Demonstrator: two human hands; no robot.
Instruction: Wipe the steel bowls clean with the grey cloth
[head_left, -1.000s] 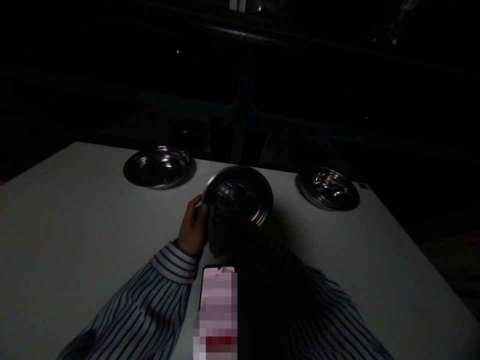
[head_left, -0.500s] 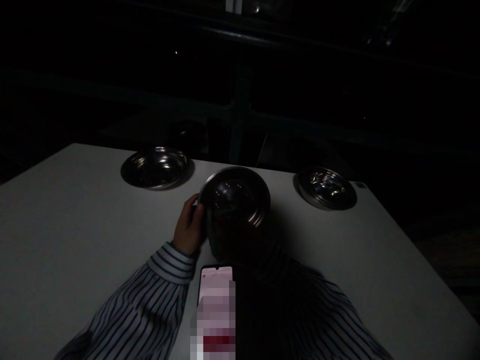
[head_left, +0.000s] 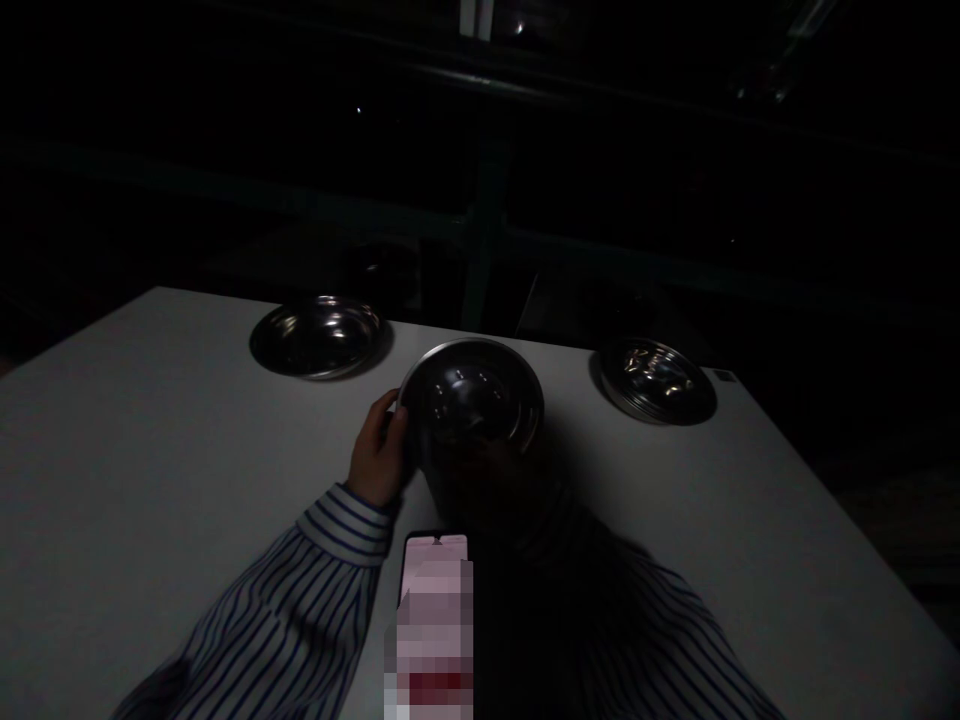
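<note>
My left hand point(head_left: 377, 455) grips the left rim of a shiny metal bowl point(head_left: 469, 390), thumb on the near side. The bowl is tilted, so its inside faces me. In deep shadow, my right hand point(head_left: 499, 485) reaches to the bowl's near inner side. Its fingers are hard to make out. A dim grey cloth point(head_left: 442, 490) hangs under this hand, over the bowl's near edge. Below the hands lies a phone point(head_left: 435, 570) with a lit screen, its lower part blurred out.
A wide metal dish point(head_left: 319, 340) stands at the back left of the white table point(head_left: 225, 440). Near the back right corner is a stack of metal bowls point(head_left: 658, 382), with a small label point(head_left: 724, 376) beside it. Past the back edge everything is very dark.
My right hand has shifted slightly to the right and up inside the bowl, and the cloth with it. The left hand keeps its hold on the rim. The view has tilted a little.
</note>
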